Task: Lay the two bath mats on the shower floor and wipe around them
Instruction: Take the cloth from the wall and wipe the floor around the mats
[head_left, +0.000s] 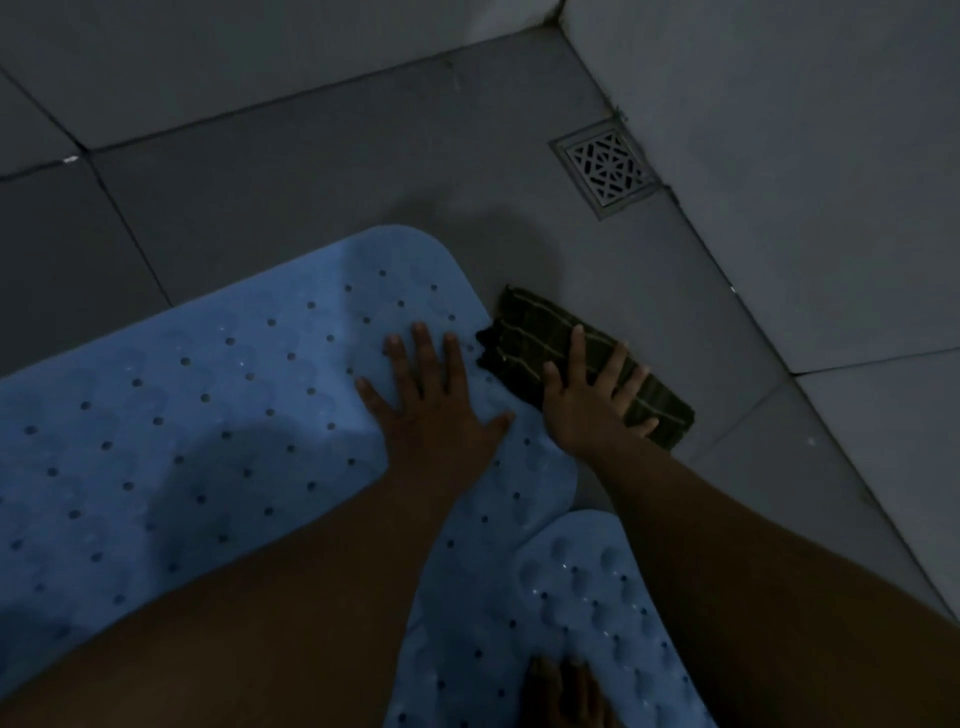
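Observation:
A large blue bath mat (208, 415) with rows of small holes lies flat on the grey tiled floor, across the left and middle of the view. A second blue mat (587, 623) lies at the bottom, its rounded end against the first mat's edge. My left hand (431, 400) rests flat with fingers spread on the first mat near its right end. My right hand (592, 400) presses flat, fingers spread, on a folded dark green striped cloth (524, 332) that lies on the floor just off the mat's right edge.
A square metal floor drain (608, 174) sits in the corner, beyond the cloth. Grey tiled walls (810, 182) rise along the right and at the back. Toes of a foot (566, 691) stand on the second mat at the bottom edge.

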